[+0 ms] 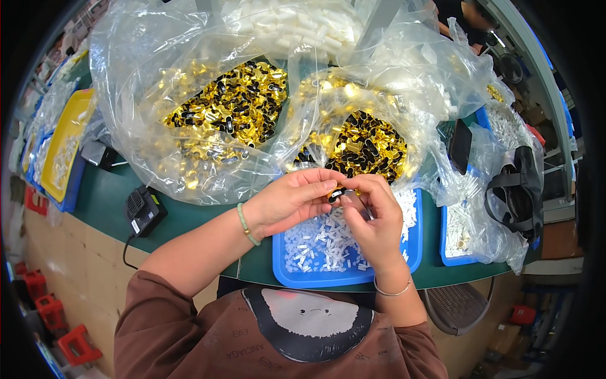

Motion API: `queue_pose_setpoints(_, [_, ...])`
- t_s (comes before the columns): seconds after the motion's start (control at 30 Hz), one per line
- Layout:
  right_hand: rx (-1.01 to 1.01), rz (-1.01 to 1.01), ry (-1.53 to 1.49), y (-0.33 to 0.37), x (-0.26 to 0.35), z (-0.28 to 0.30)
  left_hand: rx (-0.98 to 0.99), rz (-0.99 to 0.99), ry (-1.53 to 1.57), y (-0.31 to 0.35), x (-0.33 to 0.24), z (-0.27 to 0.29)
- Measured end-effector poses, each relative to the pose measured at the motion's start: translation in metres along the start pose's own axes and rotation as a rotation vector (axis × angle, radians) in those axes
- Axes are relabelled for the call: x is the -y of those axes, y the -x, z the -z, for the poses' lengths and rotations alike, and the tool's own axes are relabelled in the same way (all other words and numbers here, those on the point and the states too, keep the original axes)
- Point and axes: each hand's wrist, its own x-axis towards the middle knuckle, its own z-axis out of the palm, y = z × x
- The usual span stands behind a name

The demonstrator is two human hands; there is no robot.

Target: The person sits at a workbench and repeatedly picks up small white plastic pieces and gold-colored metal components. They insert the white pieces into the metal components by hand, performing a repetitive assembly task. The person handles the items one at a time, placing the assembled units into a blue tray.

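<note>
My left hand (297,201) is closed, its thumb and fingertips pinching a small black-and-gold part (335,195). Close against it, my right hand (379,221) is closed around a slim grey piece (357,203), which looks like a tool; its exact kind I cannot make out. The fingertips of both hands meet at the small part and hide some of it. Just under my hands is a blue tray (328,280) holding many small white and clear pieces (325,243). Beyond them, a clear plastic bag spills black-and-gold parts (372,145).
Another clear bag with black-and-gold parts (243,101) lies to the left on the green table (107,205). A black device with a cable (144,211) sits near the front edge. At right are a phone (460,145), a blue tray (456,260) and a black bag (519,196). A yellow tray (79,104) stands far left.
</note>
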Motion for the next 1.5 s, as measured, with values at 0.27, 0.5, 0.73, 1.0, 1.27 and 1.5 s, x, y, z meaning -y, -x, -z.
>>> queue_pose_setpoints(0.27, [0.05, 0.028, 0.167, -0.002, 0.002, 0.011, -0.062, -0.07, -0.399, 0.006, -0.01, -0.013])
queue_pose_setpoints(0.5, [0.034, 0.034, 0.155, -0.001, 0.001, 0.008, -0.128, -0.176, -0.495, 0.008, -0.003, -0.013])
queue_pose_setpoints(0.73, [-0.173, 0.102, -0.044, 0.0, -0.006, 0.022, -0.209, -0.142, -0.517, 0.01, -0.006, -0.017])
queue_pose_setpoints(1.0, [-0.179, 0.059, -0.428, 0.001, 0.003, 0.027, -0.221, -0.175, -0.565, 0.009, -0.004, -0.017])
queue_pose_setpoints(1.27, [-0.093, 0.052, -0.114, 0.007, 0.009, 0.028, -0.245, -0.202, -0.655, 0.007, 0.001, -0.017])
queue_pose_setpoints(1.5, [-0.088, 0.072, -0.014, 0.004, 0.009, 0.026, -0.281, -0.237, -0.756, 0.006, 0.004, -0.017])
